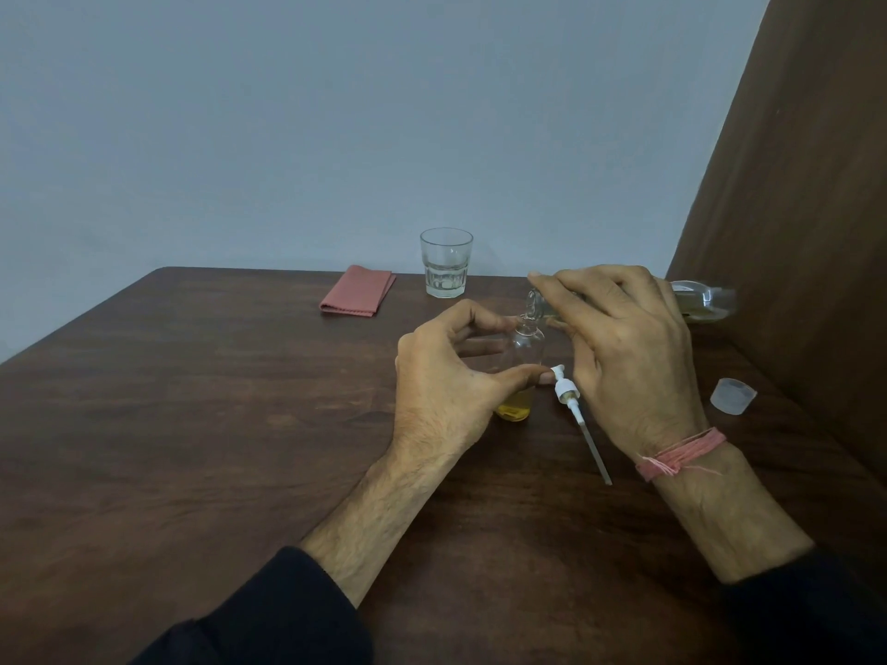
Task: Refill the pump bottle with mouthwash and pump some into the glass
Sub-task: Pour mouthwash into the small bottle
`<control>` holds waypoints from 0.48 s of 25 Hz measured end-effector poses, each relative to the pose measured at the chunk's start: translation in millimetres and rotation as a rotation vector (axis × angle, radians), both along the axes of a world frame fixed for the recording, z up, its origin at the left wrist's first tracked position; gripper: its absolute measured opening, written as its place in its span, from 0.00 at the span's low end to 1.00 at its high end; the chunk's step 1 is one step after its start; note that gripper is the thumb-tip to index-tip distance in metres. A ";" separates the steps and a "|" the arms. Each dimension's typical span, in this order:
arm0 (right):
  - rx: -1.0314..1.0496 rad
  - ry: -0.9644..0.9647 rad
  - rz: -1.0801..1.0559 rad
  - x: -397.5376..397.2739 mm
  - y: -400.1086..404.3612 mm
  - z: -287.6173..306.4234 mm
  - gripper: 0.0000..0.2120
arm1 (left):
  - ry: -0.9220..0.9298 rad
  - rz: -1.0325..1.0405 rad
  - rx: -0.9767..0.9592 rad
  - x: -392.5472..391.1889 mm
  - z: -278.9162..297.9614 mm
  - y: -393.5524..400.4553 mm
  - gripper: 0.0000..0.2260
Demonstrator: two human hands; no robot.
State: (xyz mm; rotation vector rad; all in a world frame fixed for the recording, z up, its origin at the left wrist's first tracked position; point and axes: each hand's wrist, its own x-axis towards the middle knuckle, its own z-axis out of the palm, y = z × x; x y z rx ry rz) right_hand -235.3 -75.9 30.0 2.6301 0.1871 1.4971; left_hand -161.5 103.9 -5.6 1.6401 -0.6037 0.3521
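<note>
A small clear pump bottle (525,348) stands upright on the table with yellow liquid in its bottom part. My left hand (441,381) grips it from the left. My right hand (624,348) holds a clear mouthwash bottle (705,302) tipped nearly flat, its neck over the pump bottle's open mouth. The white pump head with its long tube (576,415) lies on the table between my hands. An empty clear glass (446,264) stands upright at the table's far edge.
A translucent cap (732,395) lies on the dark wooden table (192,424) to the right of my right hand. A folded pink cloth (357,290) rests at the far edge, left of the glass. A brown panel (806,208) rises along the right side.
</note>
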 end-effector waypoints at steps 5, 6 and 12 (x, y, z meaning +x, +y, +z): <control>0.003 0.006 0.001 -0.2 0.3 0.7 0.30 | 0.007 0.000 -0.002 -0.6 0.1 -0.8 0.24; 0.002 0.007 0.000 -0.1 0.3 0.8 0.30 | 0.009 0.002 -0.001 -0.7 0.0 -0.6 0.24; -0.002 0.004 -0.011 0.2 0.3 0.5 0.31 | 0.000 0.004 0.003 -0.2 0.0 -0.2 0.24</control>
